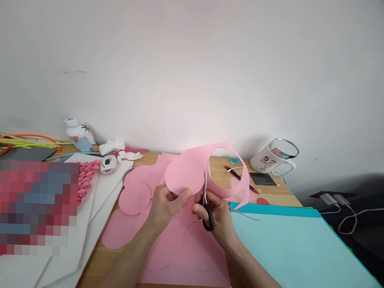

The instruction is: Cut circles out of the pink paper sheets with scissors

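Observation:
My left hand (pixel 165 206) pinches the lower edge of a pink paper sheet (pixel 187 173), holding it up above the table. A round shape is partly cut out of that sheet, and a curved strip of it loops off to the right. My right hand (pixel 216 215) grips black-handled scissors (pixel 206 200), blades pointing up into the paper beside the round shape. Below the hands lie several cut pink paper circles (pixel 135 196) and a larger pink sheet (pixel 187 254) on the wooden table (pixel 104 259).
Light blue paper sheets (pixel 289 254) cover the right of the table. A white mug (pixel 274 158), a red pen (pixel 241 179), a bottle (pixel 79 135), a small paper punch (pixel 108 163), white sheets (pixel 89 224) and coloured sticks (pixel 26 142) lie around. Cables (pixel 351 214) sit far right.

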A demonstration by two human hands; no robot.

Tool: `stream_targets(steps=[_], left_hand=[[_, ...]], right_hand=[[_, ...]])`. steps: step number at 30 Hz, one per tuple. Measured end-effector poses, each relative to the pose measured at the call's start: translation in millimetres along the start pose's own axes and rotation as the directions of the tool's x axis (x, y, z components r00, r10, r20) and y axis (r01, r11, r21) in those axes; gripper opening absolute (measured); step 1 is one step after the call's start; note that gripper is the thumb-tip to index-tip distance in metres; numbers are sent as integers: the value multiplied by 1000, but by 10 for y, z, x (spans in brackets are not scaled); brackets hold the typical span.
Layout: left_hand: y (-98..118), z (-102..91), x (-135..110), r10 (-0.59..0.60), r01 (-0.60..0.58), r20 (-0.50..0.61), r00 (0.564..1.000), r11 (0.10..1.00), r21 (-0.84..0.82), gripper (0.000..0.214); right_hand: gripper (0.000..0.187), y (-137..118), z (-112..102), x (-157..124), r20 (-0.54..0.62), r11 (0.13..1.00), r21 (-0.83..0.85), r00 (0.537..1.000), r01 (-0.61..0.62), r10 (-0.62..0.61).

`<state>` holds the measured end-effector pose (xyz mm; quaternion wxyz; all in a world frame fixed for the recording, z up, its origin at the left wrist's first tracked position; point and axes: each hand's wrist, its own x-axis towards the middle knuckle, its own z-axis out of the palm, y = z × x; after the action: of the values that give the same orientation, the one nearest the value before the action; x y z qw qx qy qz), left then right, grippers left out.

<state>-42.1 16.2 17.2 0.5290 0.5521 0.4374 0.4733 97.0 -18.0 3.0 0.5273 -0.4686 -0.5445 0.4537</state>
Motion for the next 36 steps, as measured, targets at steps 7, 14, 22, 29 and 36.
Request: stream_targets(steps=[7,14,22,29,36], left_hand=[[7,3,6,3,-3,-9,1000,999,-53,34],[-56,-11,12,26,-27,-13,1000,996,-83,33],[-34,-4,12,56,-55,6,998,992,-117,32],[-19,19,-4,69,-54,75,995,981,-188,31],[15,61,-45,-14,17,47,999,998,-63,39]], right_hand=[[29,-23,3,-5,-5,1000,-5,1000,-9,9],[31,-13,3,-4,5,1000,-10,1000,-19,19],[29,50,-8,-13,15,1000,21,1000,-18,18],[31,-38,71,-31,15,997,37,997,-75,74],[28,-8,74,-21,6,998,65,1000,-25,25]])
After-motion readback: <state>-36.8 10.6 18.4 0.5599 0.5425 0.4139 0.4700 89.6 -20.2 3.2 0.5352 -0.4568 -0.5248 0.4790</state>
